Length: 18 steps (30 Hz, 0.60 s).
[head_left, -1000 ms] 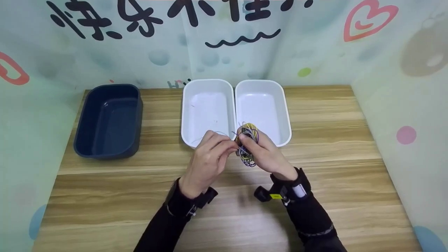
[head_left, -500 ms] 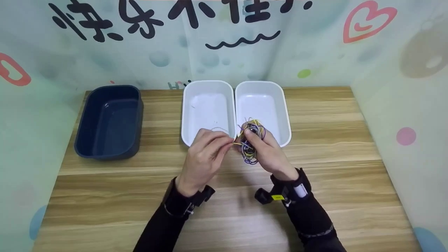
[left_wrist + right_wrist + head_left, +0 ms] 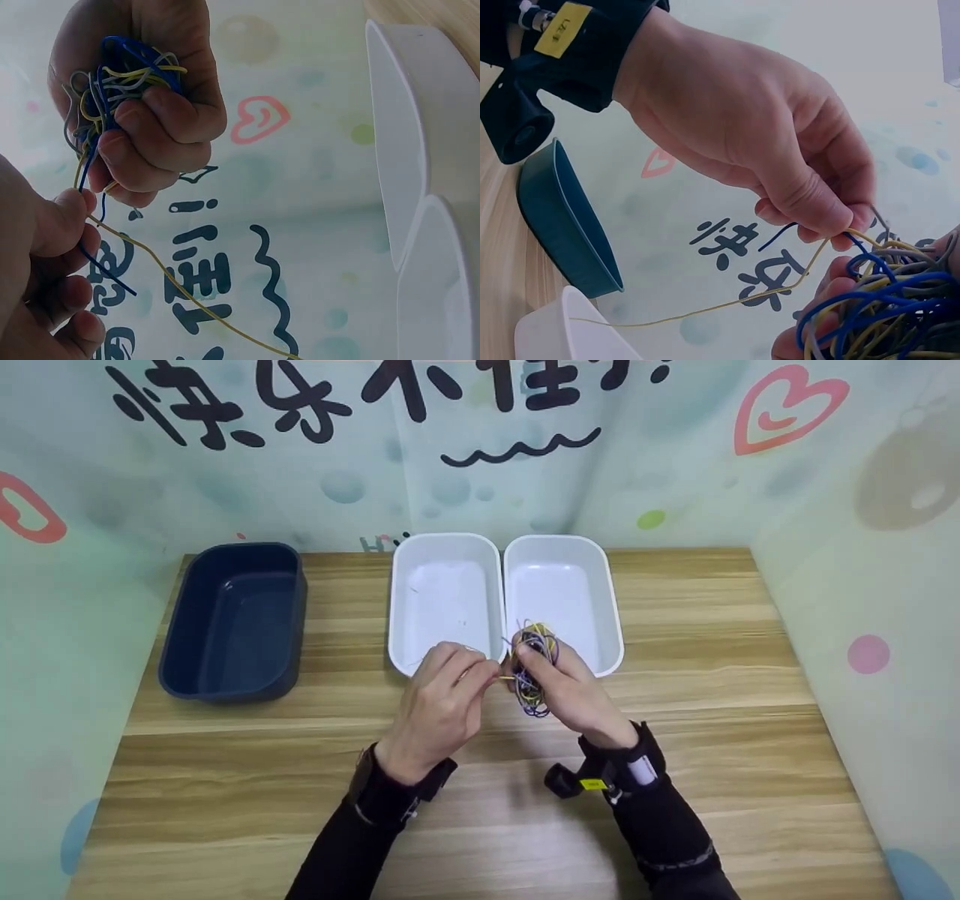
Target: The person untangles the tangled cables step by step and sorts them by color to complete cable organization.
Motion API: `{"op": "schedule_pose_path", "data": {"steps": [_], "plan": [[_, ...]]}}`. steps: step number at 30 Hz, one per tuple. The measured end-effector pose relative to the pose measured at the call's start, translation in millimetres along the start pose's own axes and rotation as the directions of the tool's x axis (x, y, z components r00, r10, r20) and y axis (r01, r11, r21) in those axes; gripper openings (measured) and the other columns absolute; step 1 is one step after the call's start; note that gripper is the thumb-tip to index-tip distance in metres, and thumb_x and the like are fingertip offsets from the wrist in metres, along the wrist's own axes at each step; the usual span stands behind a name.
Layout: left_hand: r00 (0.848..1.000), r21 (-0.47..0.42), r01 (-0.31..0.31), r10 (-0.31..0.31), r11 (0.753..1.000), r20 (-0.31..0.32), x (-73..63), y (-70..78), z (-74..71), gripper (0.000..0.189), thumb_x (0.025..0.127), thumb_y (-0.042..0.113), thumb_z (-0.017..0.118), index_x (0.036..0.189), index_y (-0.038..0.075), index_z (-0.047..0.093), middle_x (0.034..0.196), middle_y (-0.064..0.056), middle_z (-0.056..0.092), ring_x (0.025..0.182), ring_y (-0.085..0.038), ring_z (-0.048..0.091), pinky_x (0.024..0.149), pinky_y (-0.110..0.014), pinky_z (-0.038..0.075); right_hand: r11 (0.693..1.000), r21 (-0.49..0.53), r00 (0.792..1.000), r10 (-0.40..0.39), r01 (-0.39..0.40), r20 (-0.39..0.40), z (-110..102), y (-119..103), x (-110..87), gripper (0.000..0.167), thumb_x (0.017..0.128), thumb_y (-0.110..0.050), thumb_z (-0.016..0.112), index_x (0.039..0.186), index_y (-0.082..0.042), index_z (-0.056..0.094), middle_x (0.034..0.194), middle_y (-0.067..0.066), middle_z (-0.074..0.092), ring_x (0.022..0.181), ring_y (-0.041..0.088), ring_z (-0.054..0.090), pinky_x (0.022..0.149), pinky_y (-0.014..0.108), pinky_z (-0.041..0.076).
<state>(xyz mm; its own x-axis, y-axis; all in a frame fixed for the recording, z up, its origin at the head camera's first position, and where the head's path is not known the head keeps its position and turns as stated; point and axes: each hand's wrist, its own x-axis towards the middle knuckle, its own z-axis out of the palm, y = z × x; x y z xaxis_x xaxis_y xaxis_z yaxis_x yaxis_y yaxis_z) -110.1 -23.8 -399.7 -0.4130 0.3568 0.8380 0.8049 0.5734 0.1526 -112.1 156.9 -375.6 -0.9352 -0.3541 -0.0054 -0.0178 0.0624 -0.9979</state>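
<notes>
My right hand (image 3: 566, 682) grips a tangled bundle of wires (image 3: 534, 649) in yellow, blue and grey, above the front edge of the white boxes. In the left wrist view the fingers curl round the bundle (image 3: 124, 82), with loops sticking out. Just to the left, my left hand (image 3: 442, 701) pinches a yellow wire (image 3: 817, 251) and a blue wire (image 3: 112, 277) between thumb and fingers. Both strands run back to the bundle. The blue one has a short free end; the yellow one trails past the pinch toward a white box in the right wrist view.
Two white boxes, a left one (image 3: 396, 600) and a right one (image 3: 616, 615), stand side by side at the back of the wooden table (image 3: 750, 720). A dark blue box (image 3: 300, 622) is farther left. Small thin scraps (image 3: 414, 589) lie in the left white box. Printed cloth walls (image 3: 337, 510) surround the table.
The left hand first drew slightly left from the bundle, and a short yellow strand showed between the hands. The right hand rose a little with the bundle, then came back down.
</notes>
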Motion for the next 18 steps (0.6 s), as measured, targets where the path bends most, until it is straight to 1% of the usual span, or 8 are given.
{"op": "schedule_pose_path", "data": {"steps": [3,6,8,11,13,15,16,18], "plan": [[1.0,0.001,-0.008,0.008,1.0,0.005,0.0,2.2,0.9,0.01,0.089,0.01,0.061,0.086,0.003,0.067,0.082,-0.005,0.062,0.08,-0.02,0.053,0.074,-0.027,0.046,0.999,-0.033,1.0,0.003,-0.003,-0.005,1.2,1.3,1.0,0.026,0.103,-0.019,0.04,0.094,0.0,0.056,0.081,0.003,0.06,0.072,0.015,0.058,0.063,0.026,0.05],[1.0,-0.003,-0.015,0.015,1.0,0.011,-0.4,4.7,2.9,0.01,0.089,0.009,0.061,0.086,0.003,0.068,0.083,-0.005,0.063,0.08,-0.019,0.054,0.073,-0.025,0.047,0.997,-0.064,1.0,0.029,-0.03,-0.013,2.4,2.6,1.4,0.027,0.103,-0.02,0.041,0.093,-0.001,0.058,0.08,0.003,0.06,0.071,0.015,0.057,0.062,0.026,0.049],[1.0,-0.005,-0.014,0.014,1.0,0.013,-0.9,5.9,4.5,0.01,0.089,0.009,0.061,0.087,0.002,0.068,0.083,-0.005,0.063,0.08,-0.019,0.054,0.073,-0.024,0.047,0.997,-0.065,0.999,0.046,-0.047,-0.017,3.2,3.5,1.6,0.027,0.102,-0.021,0.041,0.094,-0.002,0.059,0.08,0.002,0.06,0.071,0.015,0.057,0.062,0.025,0.05],[1.0,-0.028,0.001,0.0,1.0,0.005,-0.8,7.4,5.4,0.007,0.088,0.008,0.063,0.087,0.002,0.068,0.083,-0.004,0.064,0.08,-0.019,0.054,0.074,-0.024,0.047,0.998,-0.029,0.998,0.055,-0.055,-0.026,4.7,3.7,1.9,0.027,0.102,-0.02,0.041,0.094,-0.002,0.059,0.08,0.002,0.06,0.071,0.014,0.057,0.063,0.025,0.05],[1.0,-0.059,0.027,-0.028,0.998,-0.008,-0.5,8.2,5.6,0.006,0.088,0.008,0.065,0.088,0.002,0.068,0.084,-0.004,0.064,0.081,-0.019,0.055,0.075,-0.024,0.048,0.997,0.058,0.998,0.062,-0.06,-0.031,6.1,2.9,2.0,0.024,0.102,-0.018,0.04,0.094,-0.003,0.057,0.08,0.002,0.059,0.07,0.013,0.057,0.063,0.024,0.049],[0.997,-0.104,0.059,-0.063,0.993,-0.033,0.0,9.2,5.9,0.006,0.086,0.007,0.067,0.089,0.002,0.068,0.085,-0.005,0.064,0.082,-0.019,0.055,0.075,-0.023,0.048,0.979,0.194,0.997,0.072,-0.064,-0.035,8.1,1.8,1.6,0.021,0.103,-0.016,0.039,0.096,-0.005,0.055,0.079,0.001,0.059,0.069,0.012,0.057,0.062,0.023,0.049],[0.995,-0.124,0.075,-0.082,0.989,-0.048,0.3,9.5,6.2,0.007,0.085,0.007,0.069,0.09,0.002,0.069,0.086,-0.005,0.064,0.083,-0.019,0.055,0.076,-0.023,0.049,0.963,0.264,0.997,0.071,-0.059,-0.035,9.2,1.5,1.4,0.019,0.103,-0.015,0.038,0.097,-0.006,0.054,0.079,0.001,0.059,0.068,0.011,0.057,0.063,0.022,0.05],[0.989,-0.155,0.103,-0.118,0.982,-0.089,1.1,10.2,7.2,0.009,0.084,0.007,0.07,0.091,0.002,0.07,0.088,-0.007,0.064,0.085,-0.019,0.055,0.078,-0.024,0.049,0.916,0.398,0.997,0.071,-0.051,-0.037,11.5,1.0,1.3,0.017,0.103,-0.013,0.037,0.1,-0.007,0.052,0.081,0.001,0.059,0.069,0.011,0.058,0.064,0.021,0.05]]}}
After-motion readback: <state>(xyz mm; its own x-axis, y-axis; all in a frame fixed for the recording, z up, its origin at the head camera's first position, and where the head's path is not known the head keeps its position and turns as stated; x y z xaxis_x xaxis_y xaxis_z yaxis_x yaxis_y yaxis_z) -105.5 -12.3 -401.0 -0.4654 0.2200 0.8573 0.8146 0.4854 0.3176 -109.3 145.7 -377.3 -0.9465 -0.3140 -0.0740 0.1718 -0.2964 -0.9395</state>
